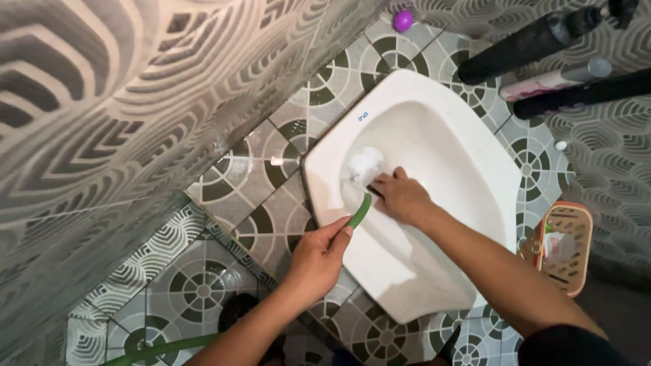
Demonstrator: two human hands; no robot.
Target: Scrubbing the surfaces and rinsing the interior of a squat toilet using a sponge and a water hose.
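Observation:
A white squat toilet pan [468, 169] is set in a patterned tiled floor. My left hand [319, 254] grips the end of a green hose [359, 211], whose tip points into the pan. The hose runs back down to the lower left [163, 349]. My right hand [400, 196] is inside the pan with its fingers closed on a scrubbing tool that is mostly hidden. It presses beside a patch of white foam [366, 165].
A wavy-patterned tiled wall [102, 122] rises on the left. Two dark cylinders [529, 44] and a pink-and-white bottle [553, 83] lie at the top right. A purple ball [403, 20] sits at the top. An orange basket [566, 247] stands to the right.

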